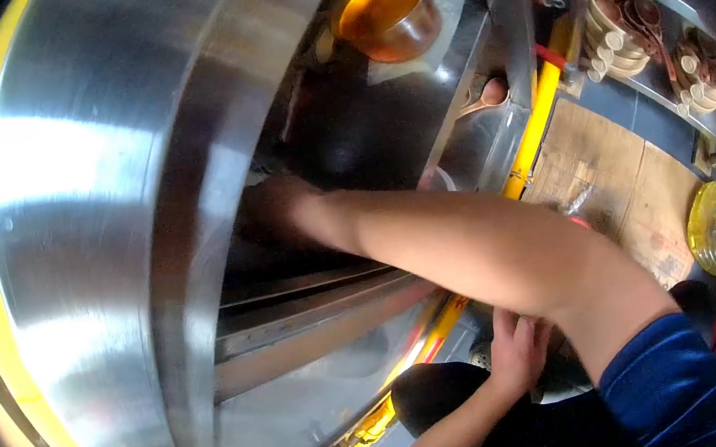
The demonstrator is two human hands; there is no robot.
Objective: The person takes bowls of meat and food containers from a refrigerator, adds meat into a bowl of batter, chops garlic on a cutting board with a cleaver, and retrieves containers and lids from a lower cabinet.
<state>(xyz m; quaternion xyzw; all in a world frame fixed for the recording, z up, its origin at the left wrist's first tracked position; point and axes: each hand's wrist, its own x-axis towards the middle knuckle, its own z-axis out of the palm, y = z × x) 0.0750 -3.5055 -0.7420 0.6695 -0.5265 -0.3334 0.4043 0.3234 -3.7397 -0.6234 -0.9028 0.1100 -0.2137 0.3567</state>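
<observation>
My right arm stretches across the picture over a dark work surface (pixel 363 135) under a metal hood. At its end my right hand (pixel 277 206) is blurred and in shadow, so its fingers and anything in them cannot be made out. My left hand (pixel 521 352) is low in front of my body, just below my right forearm. Its fingers are curled and partly covered by that forearm; what they hold, if anything, is hidden. Beyond my right hand, a shiny metal pot (pixel 413 35) with an orange-lit inside rests on a pale sheet (pixel 395 70).
A broad stainless hood (pixel 89 217) fills the left side. A wooden spoon (pixel 494 92) lies near the yellow rail (pixel 537 118). Cardboard (pixel 593 151) covers the floor. At right are stacked pale bowls (pixel 624 54) with wooden spoons, and a yellow-and-clear stack of dishes (pixel 715 226).
</observation>
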